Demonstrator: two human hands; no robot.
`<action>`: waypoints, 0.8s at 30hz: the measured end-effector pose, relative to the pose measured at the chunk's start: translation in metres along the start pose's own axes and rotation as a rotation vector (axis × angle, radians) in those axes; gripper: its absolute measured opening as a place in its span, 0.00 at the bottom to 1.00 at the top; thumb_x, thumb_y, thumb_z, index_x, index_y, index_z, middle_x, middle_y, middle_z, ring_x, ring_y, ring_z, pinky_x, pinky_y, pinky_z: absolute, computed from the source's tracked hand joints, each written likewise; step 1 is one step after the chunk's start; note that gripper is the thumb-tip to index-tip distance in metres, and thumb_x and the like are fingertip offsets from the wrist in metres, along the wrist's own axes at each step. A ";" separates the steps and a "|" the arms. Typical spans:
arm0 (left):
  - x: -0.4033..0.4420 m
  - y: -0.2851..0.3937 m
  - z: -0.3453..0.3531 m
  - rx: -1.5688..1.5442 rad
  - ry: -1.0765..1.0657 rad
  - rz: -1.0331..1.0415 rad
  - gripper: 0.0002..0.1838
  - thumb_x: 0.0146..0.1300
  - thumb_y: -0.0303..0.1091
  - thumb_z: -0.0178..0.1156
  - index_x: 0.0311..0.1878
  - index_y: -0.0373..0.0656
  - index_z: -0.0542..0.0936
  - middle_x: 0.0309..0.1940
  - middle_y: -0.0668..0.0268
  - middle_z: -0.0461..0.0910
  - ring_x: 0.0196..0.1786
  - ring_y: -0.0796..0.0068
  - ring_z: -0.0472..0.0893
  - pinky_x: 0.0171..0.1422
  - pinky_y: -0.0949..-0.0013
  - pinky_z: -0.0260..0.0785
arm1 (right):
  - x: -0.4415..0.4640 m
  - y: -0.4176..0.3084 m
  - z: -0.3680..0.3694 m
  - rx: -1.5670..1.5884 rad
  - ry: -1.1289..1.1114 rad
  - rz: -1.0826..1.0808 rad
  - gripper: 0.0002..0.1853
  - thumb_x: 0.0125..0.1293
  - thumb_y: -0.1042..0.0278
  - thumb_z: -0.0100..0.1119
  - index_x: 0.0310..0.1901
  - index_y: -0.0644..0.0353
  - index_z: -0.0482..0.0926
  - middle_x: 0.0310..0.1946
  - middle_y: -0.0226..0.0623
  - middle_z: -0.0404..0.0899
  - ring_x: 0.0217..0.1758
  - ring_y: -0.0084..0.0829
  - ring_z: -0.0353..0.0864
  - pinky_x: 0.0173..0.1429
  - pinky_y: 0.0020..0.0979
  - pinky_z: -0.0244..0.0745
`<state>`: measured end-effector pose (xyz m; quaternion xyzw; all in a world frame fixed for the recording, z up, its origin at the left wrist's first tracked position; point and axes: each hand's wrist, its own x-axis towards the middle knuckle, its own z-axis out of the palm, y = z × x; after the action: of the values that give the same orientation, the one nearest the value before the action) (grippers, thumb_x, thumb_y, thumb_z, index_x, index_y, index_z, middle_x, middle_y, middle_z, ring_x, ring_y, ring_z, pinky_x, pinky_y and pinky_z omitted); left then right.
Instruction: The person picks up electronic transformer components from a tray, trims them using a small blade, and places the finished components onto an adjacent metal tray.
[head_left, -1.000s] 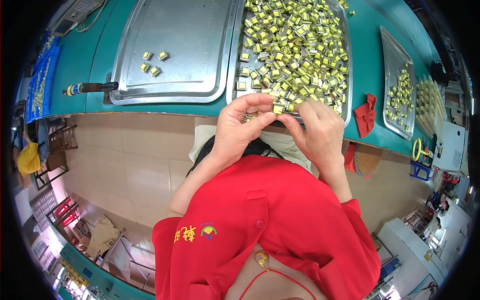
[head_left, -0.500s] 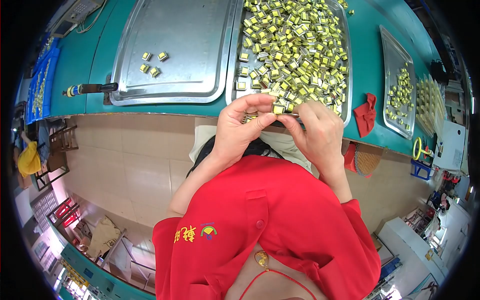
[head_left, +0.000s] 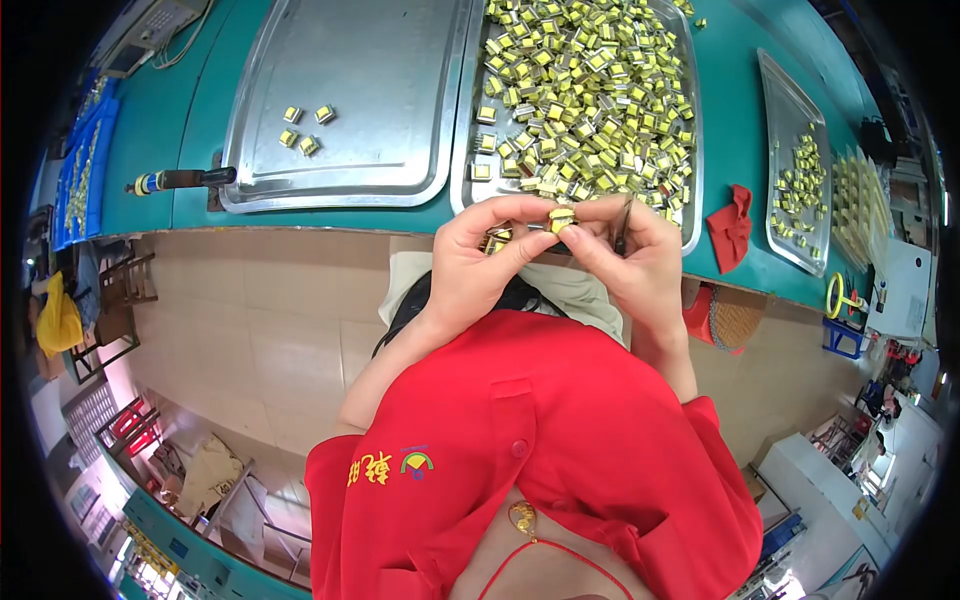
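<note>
A small yellow-topped metal part is pinched between the fingertips of both hands, over the near edge of the heaped tray. My left hand closes on its left side, with several more parts showing behind the fingers. My right hand grips its right side, and a thin dark tool stands up between that hand's fingers. Many similar parts are heaped in the metal tray just beyond. The tray to the left holds several loose parts.
A dark-handled tool lies at the table's left edge. Right of the heaped tray are a red cloth, a smaller tray of parts and a yellow ring. A blue bin stands far left.
The part between my hands has been turned. My right fingers have moved left onto it, and the thin tool has swung from lying sideways to pointing up.
</note>
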<state>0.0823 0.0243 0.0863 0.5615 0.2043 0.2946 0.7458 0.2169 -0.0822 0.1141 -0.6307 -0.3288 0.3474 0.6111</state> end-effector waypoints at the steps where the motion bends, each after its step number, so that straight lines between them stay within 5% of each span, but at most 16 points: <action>1: 0.000 0.002 0.001 0.007 -0.001 0.008 0.12 0.57 0.21 0.64 0.46 0.36 0.81 0.39 0.70 0.82 0.35 0.86 0.72 0.43 0.80 0.68 | 0.000 0.000 0.000 0.025 -0.006 0.013 0.10 0.57 0.77 0.67 0.40 0.69 0.79 0.24 0.23 0.75 0.23 0.08 0.64 0.26 0.15 0.58; 6: 0.000 -0.001 -0.001 0.008 -0.014 0.007 0.12 0.57 0.21 0.65 0.46 0.36 0.81 0.39 0.70 0.82 0.34 0.87 0.72 0.43 0.81 0.67 | 0.002 -0.003 -0.003 0.093 -0.034 0.072 0.10 0.58 0.78 0.66 0.41 0.70 0.79 0.30 0.29 0.81 0.28 0.10 0.72 0.30 0.15 0.65; 24: 0.000 -0.004 -0.001 -0.020 -0.009 -0.056 0.14 0.57 0.21 0.65 0.47 0.36 0.81 0.40 0.69 0.82 0.38 0.85 0.75 0.47 0.79 0.69 | 0.003 -0.002 -0.005 0.165 -0.022 0.132 0.08 0.56 0.81 0.66 0.38 0.71 0.79 0.30 0.31 0.81 0.28 0.11 0.72 0.31 0.15 0.66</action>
<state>0.0820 0.0242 0.0818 0.5496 0.2134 0.2732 0.7601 0.2230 -0.0829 0.1156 -0.5946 -0.2635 0.4197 0.6331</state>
